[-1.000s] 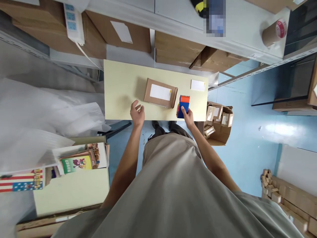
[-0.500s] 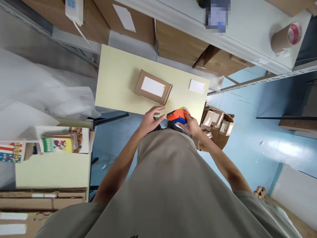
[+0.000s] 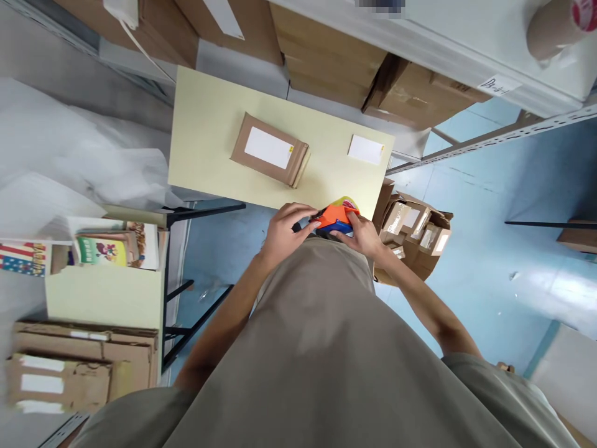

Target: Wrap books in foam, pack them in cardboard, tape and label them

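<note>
In front of my waist, by the near edge of the table (image 3: 205, 177), I hold an orange and blue tape dispenser (image 3: 336, 216) with a yellow and red roll in it. My right hand (image 3: 364, 236) grips its right side, thumb below and fingers above. The thumb and fingers of my left hand (image 3: 286, 231) close round the dispenser's dark left end; whether they pinch the tape there is too small to tell. A brown carton (image 3: 269, 151) with a white label lies on the table beyond my hands. Right of it is a flat white label (image 3: 366, 149).
An open carton (image 3: 413, 264) holding several small boxes stands on the floor at the right. Large cartons (image 3: 326, 56) line the back under a white shelf (image 3: 448, 56). At the left are white wrapping sheets (image 3: 69, 149), books (image 3: 105, 249) and flattened cardboard (image 3: 88, 354).
My left hand has moved right, from beside the dispenser's tip to closed on it. My right hand keeps its grip. The view has shifted, so the table and carton appear further left.
</note>
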The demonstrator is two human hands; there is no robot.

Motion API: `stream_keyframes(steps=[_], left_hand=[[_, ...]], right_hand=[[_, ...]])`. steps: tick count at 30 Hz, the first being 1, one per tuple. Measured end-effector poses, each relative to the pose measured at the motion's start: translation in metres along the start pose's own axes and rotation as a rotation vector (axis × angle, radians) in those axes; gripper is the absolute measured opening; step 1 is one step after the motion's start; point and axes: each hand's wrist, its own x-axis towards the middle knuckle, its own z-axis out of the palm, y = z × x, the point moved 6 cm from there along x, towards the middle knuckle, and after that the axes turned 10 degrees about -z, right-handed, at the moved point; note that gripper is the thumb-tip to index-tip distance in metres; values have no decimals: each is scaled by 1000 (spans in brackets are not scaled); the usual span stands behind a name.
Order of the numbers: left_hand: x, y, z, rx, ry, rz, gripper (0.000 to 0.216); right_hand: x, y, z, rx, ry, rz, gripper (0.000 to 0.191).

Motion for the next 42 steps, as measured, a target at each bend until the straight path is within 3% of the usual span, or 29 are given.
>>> stream_keyframes(steps=[12,21,24,28,37,42], left_hand=[[-18,19,-4,-4,-47,-134,38],[-12,11,-31,-113,-132,-174,37],[-8,-4,-36,-129,-128,-190,33],[-3,-38,-26,-140,-101,-229,27],[-14,-124,-2,-247,10,-298,27],[-16,-152,7,-214,-2,-275,27]], right_hand=[[-1,-20,-22,11,-95,75,87],[5,-37,-20,5,-126,48,90],[5,-42,-19,3,-135,52,95],[8,-46,-10,1,-186,67,96],[24,-38,39,-93,-312,139,89],[34,-33,61,-135,-383,202,83]])
